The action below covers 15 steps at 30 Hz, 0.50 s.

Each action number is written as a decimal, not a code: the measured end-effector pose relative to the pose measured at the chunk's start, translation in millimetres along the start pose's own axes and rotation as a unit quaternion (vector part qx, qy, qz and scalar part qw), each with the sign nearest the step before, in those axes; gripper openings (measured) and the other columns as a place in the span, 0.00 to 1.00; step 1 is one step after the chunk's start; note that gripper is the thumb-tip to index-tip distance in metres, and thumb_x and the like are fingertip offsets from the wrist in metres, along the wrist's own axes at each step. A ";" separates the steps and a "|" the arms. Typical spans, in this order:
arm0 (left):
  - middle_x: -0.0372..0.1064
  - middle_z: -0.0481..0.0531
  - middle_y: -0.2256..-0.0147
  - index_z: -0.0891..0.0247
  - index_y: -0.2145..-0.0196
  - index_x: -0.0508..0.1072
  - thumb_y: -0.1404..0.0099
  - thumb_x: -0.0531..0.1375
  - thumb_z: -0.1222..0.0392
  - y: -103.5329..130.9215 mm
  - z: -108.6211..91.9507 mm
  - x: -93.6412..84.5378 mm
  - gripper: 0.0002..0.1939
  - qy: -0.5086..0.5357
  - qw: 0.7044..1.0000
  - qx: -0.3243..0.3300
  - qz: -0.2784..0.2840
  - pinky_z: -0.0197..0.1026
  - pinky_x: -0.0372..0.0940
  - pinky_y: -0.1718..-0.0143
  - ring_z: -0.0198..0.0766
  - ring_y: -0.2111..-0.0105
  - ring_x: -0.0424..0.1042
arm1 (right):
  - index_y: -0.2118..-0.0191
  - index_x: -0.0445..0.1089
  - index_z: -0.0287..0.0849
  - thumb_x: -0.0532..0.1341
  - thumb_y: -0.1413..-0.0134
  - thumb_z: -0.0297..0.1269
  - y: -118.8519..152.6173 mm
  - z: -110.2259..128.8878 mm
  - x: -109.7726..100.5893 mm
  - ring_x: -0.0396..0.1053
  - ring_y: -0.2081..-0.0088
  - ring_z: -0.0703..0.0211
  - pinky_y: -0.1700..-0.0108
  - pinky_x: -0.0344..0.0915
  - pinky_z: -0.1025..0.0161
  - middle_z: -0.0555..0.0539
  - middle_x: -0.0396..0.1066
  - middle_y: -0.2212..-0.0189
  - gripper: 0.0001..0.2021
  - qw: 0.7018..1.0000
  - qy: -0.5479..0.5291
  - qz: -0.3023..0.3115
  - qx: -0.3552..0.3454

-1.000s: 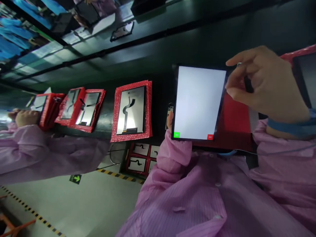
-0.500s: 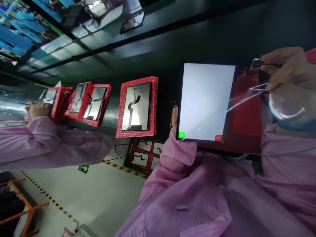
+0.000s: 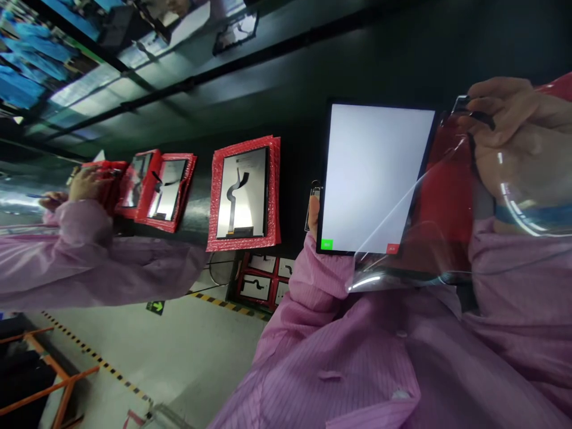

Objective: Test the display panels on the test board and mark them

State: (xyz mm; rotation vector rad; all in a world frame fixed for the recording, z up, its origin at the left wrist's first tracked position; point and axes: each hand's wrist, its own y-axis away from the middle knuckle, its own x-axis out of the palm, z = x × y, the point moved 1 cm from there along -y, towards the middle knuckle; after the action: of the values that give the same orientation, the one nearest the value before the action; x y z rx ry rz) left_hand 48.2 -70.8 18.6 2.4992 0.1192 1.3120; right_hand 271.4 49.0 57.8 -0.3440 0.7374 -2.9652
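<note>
The right hand (image 3: 509,128) pinches clear film (image 3: 393,238), the left (image 3: 313,215) grips the lit screen (image 3: 375,179)'s edge above the counter (image 3: 295,119); that loose film, swinging back, could cling to or smudge the glass.

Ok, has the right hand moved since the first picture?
Yes. The right hand has moved rightward, farther from the nearest red bubble wrap on the bench.

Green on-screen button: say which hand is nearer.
Left. The left hand holds the lit screen at its left edge, beside the green button; the right hand, with clear film, is beyond the screen's upper right corner.
</note>
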 end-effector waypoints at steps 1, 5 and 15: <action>0.63 0.55 0.35 0.61 0.42 0.72 0.34 0.44 0.29 0.2 0.6 -1.0 0.40 0.004 1.000 0.000 0.002 0.65 0.54 0.33 0.59 0.30 0.52 | 0.84 0.69 0.48 0.69 0.65 0.31 0.3 -0.8 0.3 0.73 0.55 0.54 0.48 0.69 0.49 0.49 0.78 0.58 0.09 1.000 -0.008 0.001 -0.003; 0.68 0.54 0.38 0.59 0.43 0.72 0.35 0.44 0.28 0.1 0.9 -4.9 0.39 -0.011 1.000 0.001 0.009 0.66 0.52 0.33 0.59 0.31 0.55 | 0.80 0.74 0.49 0.64 0.63 0.23 1.3 -3.5 2.0 0.72 0.56 0.57 0.50 0.68 0.53 0.50 0.79 0.57 0.10 1.000 -0.018 -0.002 -0.001; 0.69 0.56 0.40 0.59 0.45 0.73 0.34 0.39 0.27 -5.4 -2.5 8.0 0.42 -0.117 0.993 0.029 -0.008 0.55 0.67 0.41 0.54 0.36 0.63 | 0.46 0.74 0.49 0.67 0.48 0.28 5.9 -10.4 8.2 0.65 0.40 0.47 0.46 0.67 0.48 0.42 0.67 0.40 0.23 0.947 0.319 0.024 -0.027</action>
State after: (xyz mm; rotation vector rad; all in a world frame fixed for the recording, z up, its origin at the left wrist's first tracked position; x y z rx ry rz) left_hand 51.1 -63.3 24.5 2.6720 0.1255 1.0135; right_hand 261.1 47.7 47.7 0.6599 0.8491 -3.0040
